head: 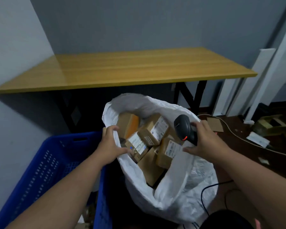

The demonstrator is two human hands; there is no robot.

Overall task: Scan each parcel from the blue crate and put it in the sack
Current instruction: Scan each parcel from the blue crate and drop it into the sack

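Note:
The white sack [185,182] stands open on the floor, holding several brown cardboard parcels [153,131] with white labels. The blue crate [56,162] sits to its left, its inside mostly hidden by my left arm. My left hand [109,144] hovers at the sack's left rim with fingers spread. It is right beside a blurred labelled parcel [136,145] that lies on top of the others. My right hand [203,141] grips the handle of the black barcode scanner [184,128] over the sack's right rim, with the scanner's head pointing up and left.
A wooden table [122,70] on black legs stands against the wall behind the sack. Cables [248,141], cardboard scraps [215,124] and papers lie on the dark floor to the right. White frame posts [271,66] lean at the far right.

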